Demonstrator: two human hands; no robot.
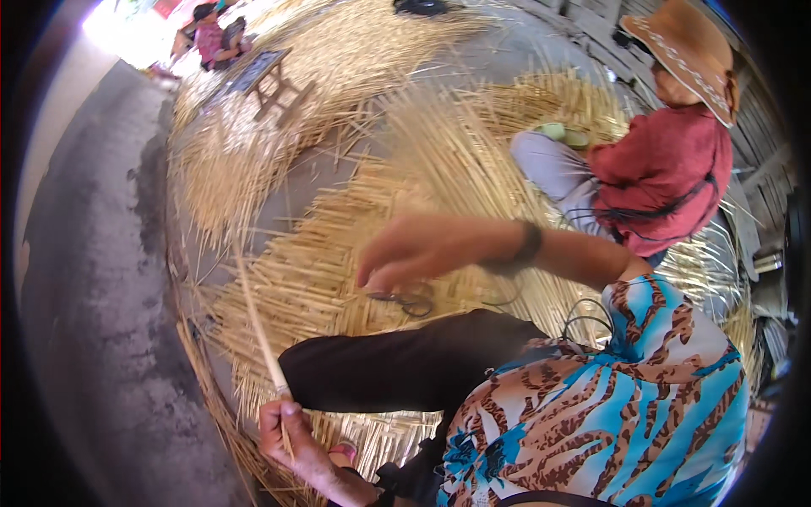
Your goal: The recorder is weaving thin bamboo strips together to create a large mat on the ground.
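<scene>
My left hand (291, 435), at the lower left, is closed around the lower end of a long pale reed strip (258, 317). The strip slants up and away past my dark-trousered knee. My right hand (414, 252), smeared by motion, reaches across above a woven reed mat (346, 283); its fingers look curled. Just under those fingers are dark loops like scissor handles (414, 304); whether the hand touches them I cannot tell. The mat spreads beneath and beyond my bent leg, its loose reed ends sticking out at the left.
A grey wall (101, 279) runs along the left. To the right sits a person in a red top and brown hat (667, 160). Loose reeds (338, 76) cover the far floor around a small wooden stand (279, 89). Another person (218, 38) sits far back.
</scene>
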